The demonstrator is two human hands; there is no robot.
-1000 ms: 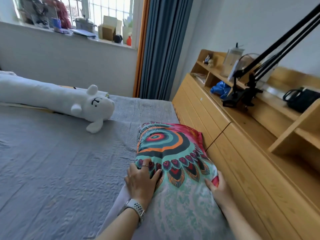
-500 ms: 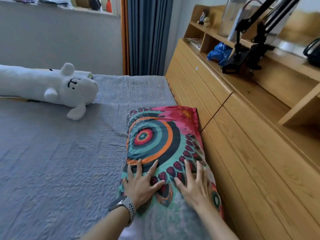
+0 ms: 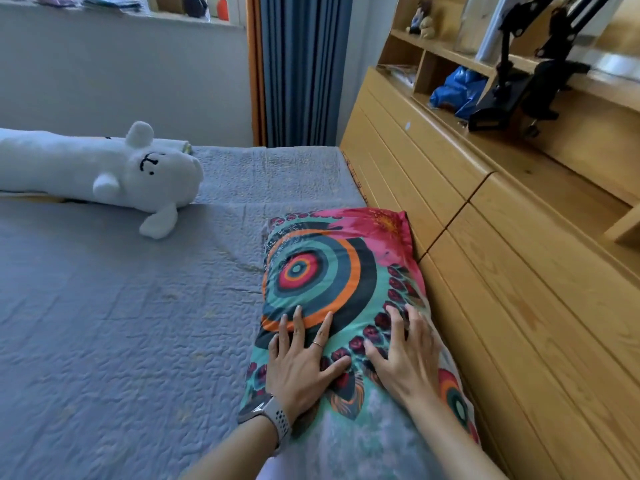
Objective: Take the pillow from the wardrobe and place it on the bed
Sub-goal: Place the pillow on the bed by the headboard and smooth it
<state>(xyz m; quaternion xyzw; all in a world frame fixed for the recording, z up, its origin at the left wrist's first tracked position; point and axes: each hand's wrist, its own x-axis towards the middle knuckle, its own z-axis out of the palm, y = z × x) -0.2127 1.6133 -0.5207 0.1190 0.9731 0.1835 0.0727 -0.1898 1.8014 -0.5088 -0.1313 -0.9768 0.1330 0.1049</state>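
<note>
Both palms flat, left hand [image 3: 300,367] and right hand [image 3: 405,358], fingers spread on pillow [image 3: 332,271]; bed [image 3: 121,323] right edge. Press evenly, smooth outward.

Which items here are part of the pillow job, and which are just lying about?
Job: patterned pillow, bed, left hand, right hand, both flat on the pillow.
Lying about: white plush toy, blue bag, black clamp stand.

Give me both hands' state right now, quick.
Left hand: open, fingers spread, palm flat on the pillow, holding nothing.
Right hand: open, palm down on the pillow, holding nothing.
</note>
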